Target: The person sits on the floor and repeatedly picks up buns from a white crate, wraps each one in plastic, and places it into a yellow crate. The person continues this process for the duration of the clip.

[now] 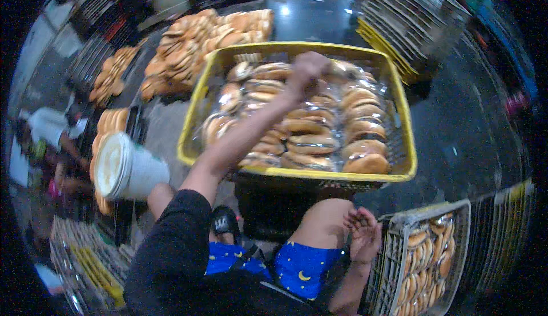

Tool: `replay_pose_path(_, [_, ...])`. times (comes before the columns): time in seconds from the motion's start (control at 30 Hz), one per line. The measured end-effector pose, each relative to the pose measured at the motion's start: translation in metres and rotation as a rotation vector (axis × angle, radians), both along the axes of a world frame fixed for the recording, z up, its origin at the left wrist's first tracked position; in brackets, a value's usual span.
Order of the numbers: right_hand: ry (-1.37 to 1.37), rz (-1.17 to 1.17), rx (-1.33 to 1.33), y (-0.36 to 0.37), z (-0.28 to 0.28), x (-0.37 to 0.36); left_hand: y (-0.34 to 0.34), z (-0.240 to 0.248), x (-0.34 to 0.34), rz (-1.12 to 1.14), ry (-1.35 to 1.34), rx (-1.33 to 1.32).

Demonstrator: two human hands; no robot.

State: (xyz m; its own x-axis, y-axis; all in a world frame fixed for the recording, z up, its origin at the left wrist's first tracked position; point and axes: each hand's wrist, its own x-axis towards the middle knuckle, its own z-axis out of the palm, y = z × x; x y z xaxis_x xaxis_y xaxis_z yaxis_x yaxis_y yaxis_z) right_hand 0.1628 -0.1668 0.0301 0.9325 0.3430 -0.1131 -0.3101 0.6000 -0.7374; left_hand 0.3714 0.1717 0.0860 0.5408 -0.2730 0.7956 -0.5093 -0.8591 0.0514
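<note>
A yellow-rimmed plastic crate (302, 173) stands in front of me, filled with rows of filled buns (311, 125) in clear plastic bags. My left arm reaches across it, and my left hand (311, 72) is over the buns near the far side. That hand looks closed like a fist, somewhat blurred; what lies in its fingers is hidden. To the right of my knee, my right hand (363, 231) is held palm up, open, with fingers loosely curled and nothing in it. Right of it is a grey crate (395, 259) holding more buns (428, 259).
At the left stands a white bucket (140, 170), smeared inside, beside a row of buns (112, 121). Large heaps of buns (182, 51) lie beyond the crate. Stacked crates (408, 19) rise at far right, more crates (85, 259) at lower left. Another person (51, 133) is at far left.
</note>
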Motion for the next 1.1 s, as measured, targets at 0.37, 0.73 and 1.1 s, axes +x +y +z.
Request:
replay_pose_path(0.37, [-0.586,0.04,-0.651,0.049,0.005,-0.067,-0.102,-0.007,-0.331,-0.402,0.812,-1.459])
replay_pose_path(0.73, [-0.542,0.264,-0.322,0.067,0.051,-0.089,-0.081,-0.046,-0.397,-0.673,0.807,-1.692])
replay_pose_path(1.1, [-0.522,0.358,-0.602,0.135,0.065,-0.091,-0.065,0.008,-0.4,-0.49,0.828,-1.873])
